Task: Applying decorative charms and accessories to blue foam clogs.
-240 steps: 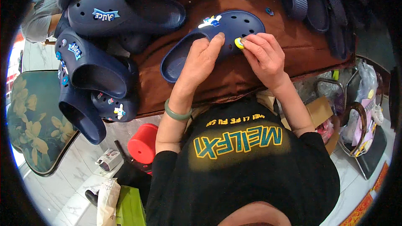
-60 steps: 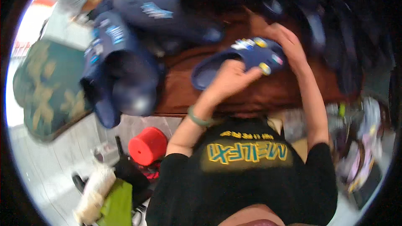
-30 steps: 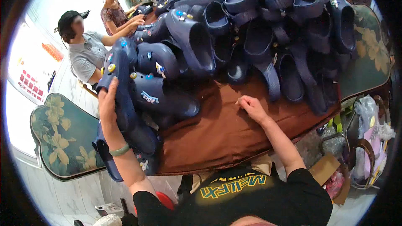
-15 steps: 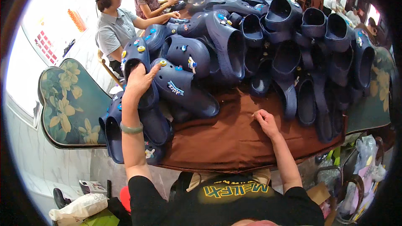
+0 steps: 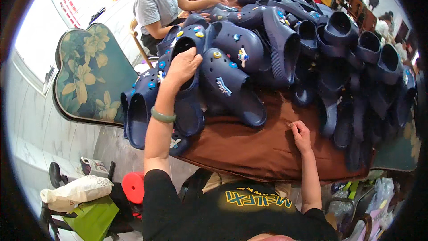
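Note:
My left hand (image 5: pixel 183 67), with a green bangle on the wrist, is closed at the opening of a navy clog (image 5: pixel 191 87) at the left end of a heap. Colourful charms are set in this clog's perforated upper. Close on its right lies another navy clog (image 5: pixel 236 91) with a yellow-ringed charm and a lettered one. My right hand (image 5: pixel 301 135) rests low over the brown cloth (image 5: pixel 249 151), fingers curled together. Whether a small thing is between those fingertips cannot be seen.
A large heap of navy clogs (image 5: pixel 278 40) covers the far side and right of the table. A floral green chair back (image 5: pixel 89 76) stands at the left. Two people sit beyond it. A red stool (image 5: pixel 133 186) and a white bag (image 5: pixel 78 192) are at lower left.
The view has swung left, so the scene sits further right. My left hand has drawn partly out of the clog's opening, and its fingers have curled. My right hand stays curled over the cloth.

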`<state>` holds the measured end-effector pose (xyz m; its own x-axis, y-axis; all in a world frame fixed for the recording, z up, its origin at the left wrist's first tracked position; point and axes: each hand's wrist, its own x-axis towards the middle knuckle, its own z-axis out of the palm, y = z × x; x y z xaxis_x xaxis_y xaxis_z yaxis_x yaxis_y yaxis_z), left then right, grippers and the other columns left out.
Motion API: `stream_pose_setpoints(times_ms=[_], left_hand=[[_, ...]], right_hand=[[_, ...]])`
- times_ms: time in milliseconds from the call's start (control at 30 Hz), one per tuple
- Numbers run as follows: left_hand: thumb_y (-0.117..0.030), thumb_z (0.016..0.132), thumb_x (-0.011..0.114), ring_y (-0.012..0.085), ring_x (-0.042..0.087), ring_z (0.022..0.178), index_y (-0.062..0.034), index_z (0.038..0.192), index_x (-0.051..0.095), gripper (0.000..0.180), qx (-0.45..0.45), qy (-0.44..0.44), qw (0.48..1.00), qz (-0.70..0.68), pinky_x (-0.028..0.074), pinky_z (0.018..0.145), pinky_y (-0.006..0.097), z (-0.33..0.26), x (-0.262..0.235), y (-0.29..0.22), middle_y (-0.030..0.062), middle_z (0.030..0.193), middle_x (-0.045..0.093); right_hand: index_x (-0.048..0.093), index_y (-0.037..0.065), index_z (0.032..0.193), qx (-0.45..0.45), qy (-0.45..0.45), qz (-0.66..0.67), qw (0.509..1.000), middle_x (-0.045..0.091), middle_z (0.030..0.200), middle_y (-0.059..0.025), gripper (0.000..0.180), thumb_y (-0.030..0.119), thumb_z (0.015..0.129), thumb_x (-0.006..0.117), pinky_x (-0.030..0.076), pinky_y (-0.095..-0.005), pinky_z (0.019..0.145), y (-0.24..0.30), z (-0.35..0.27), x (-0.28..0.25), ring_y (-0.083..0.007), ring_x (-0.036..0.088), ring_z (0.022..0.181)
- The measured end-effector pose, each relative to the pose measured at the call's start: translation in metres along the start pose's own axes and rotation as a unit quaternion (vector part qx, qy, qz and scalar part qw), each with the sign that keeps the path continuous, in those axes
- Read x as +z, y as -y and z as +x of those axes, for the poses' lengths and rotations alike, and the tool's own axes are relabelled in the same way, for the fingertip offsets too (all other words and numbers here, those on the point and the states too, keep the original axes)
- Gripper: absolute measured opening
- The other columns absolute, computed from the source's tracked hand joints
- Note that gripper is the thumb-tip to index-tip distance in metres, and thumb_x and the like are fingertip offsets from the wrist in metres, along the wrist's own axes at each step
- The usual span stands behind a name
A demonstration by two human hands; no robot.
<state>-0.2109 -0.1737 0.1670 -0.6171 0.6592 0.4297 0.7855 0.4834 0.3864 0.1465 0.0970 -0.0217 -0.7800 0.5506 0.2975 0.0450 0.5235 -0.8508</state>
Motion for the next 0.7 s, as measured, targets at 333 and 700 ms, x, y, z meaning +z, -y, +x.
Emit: stream_pose_setpoints(times_ms=[333, 700], left_hand=[[-0.014, 0.096, 0.049, 0.009, 0.052, 0.088, 0.0043, 0.114, 0.057, 0.027, -0.071, -0.279, 0.904, -0.316, 0.043, 0.08, 0.025, -0.09, -0.038, -0.078, 0.0043, 0.099, 0.063], [-0.013, 0.095, 0.052, 0.0072, 0.049, 0.076, 0.0064, 0.107, 0.06, 0.024, -0.025, -0.39, 0.891, -0.23, 0.043, 0.068, 0.024, -0.106, -0.077, -0.042, -0.0001, 0.089, 0.061]], right_hand=[[0.042, 0.001, 0.13, -0.152, 0.044, -0.147, 0.976, 0.051, 0.121, -0.0214, 0.056, 0.021, 0.084, 0.068, 0.039, -0.0411, 0.1, 0.083, 0.052, 0.069, -0.0379, 0.047, 0.117], [0.052, -0.003, 0.124, 0.054, 0.083, 0.067, 0.993, 0.064, 0.108, -0.0115, 0.035, 0.017, 0.095, 0.05, 0.044, -0.0303, 0.089, 0.02, 0.067, 0.131, -0.0196, 0.058, 0.099]])
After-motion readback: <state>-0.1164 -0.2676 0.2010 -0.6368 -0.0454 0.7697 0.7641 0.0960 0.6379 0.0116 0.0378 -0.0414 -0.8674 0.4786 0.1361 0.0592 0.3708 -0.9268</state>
